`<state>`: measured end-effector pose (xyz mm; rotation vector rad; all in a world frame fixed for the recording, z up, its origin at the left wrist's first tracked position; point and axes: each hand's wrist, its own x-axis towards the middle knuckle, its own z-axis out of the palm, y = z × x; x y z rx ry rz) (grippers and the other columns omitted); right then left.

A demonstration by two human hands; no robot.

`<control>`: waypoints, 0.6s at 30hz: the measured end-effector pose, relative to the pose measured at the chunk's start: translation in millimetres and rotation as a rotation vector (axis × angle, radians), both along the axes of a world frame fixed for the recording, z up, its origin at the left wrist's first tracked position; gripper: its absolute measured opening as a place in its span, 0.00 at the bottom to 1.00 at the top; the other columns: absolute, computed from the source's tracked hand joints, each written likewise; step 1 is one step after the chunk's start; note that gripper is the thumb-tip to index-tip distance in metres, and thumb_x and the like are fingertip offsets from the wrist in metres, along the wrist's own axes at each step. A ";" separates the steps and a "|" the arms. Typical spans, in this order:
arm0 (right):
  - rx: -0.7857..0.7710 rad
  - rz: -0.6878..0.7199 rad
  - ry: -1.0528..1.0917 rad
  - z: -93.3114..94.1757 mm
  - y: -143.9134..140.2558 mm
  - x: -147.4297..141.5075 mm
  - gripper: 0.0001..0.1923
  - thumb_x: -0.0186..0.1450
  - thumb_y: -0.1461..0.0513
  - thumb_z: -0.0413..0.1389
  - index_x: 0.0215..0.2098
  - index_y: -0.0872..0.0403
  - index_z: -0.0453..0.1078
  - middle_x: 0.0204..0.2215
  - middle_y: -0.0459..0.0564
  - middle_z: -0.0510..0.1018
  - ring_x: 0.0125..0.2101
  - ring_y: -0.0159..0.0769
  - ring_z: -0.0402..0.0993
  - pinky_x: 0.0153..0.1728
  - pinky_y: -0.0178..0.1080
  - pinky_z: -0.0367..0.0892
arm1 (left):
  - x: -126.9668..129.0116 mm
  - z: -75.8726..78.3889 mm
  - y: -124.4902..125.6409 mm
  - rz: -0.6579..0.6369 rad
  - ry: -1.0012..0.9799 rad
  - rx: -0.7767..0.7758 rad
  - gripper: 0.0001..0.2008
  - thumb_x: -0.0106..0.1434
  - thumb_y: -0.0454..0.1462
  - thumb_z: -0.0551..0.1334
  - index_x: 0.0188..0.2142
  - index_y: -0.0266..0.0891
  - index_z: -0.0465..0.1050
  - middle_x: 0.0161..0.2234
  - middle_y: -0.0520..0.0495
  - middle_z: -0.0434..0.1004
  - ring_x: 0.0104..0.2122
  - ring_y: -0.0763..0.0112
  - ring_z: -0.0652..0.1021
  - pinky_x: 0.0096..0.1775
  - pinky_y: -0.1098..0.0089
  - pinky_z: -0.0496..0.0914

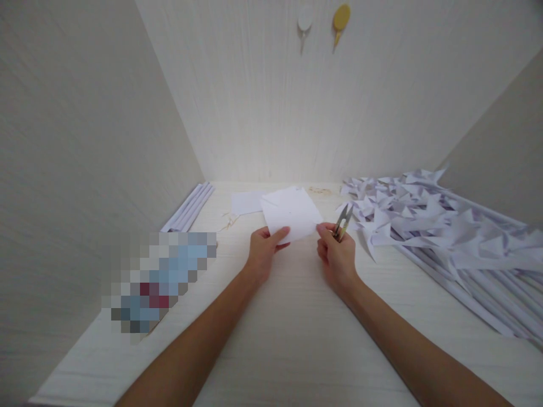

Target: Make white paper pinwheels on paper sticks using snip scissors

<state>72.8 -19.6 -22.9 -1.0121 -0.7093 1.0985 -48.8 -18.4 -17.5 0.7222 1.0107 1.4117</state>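
Note:
A square sheet of white paper [292, 212] is held above the table, with cut lines running in from its corners and a small mark near its middle. My left hand [265, 249] grips its lower left edge, thumb on top. My right hand [337, 251] is closed around a pair of thread snips [343, 221], whose blades point up and away. Its thumb and forefinger pinch at the sheet's right corner. Behind the sheet, another white paper [246, 202] lies flat on the table, partly covered.
White paper pinwheels [407, 209] on rolled paper sticks [487, 288] are heaped at right. More rolled paper sticks [189, 206] lie at left, beyond a blurred-out object [173, 277]. Toothpicks [231, 220] lie near the back. Two hooks [341, 18] hang on the back wall.

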 end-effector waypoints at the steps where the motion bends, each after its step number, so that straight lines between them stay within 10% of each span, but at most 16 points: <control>1: 0.010 -0.038 0.029 0.7 1.7 1.5 0.10 0.46 0.60 0.58 0.22 0.55 0.62 0.10 0.33 0.51 0.09 0.18 0.42 0.09 0.28 0.37 | 1.9 -0.9 -1.6 -0.055 0.040 -0.002 0.09 0.41 0.34 0.67 0.25 0.33 0.74 0.29 0.44 0.77 0.27 0.72 0.74 0.28 0.73 0.68; 6: 0.045 -0.095 0.070 2.8 6.2 7.1 0.11 0.45 0.60 0.59 0.24 0.55 0.61 0.09 0.32 0.50 0.09 0.18 0.41 0.08 0.27 0.37 | 9.0 -0.7 -8.2 -0.209 0.155 0.012 0.15 0.39 0.32 0.67 0.31 0.38 0.74 0.32 0.45 0.77 0.28 0.68 0.75 0.26 0.70 0.70; 18: 0.028 0.365 -0.366 -9.9 -10.0 -10.0 0.10 0.48 0.58 0.59 0.25 0.57 0.67 0.12 0.35 0.54 0.12 0.21 0.48 0.12 0.30 0.43 | 1.7 3.0 -0.5 0.085 -0.017 -0.027 0.14 0.39 0.34 0.67 0.30 0.35 0.73 0.27 0.49 0.74 0.23 0.77 0.72 0.21 0.78 0.67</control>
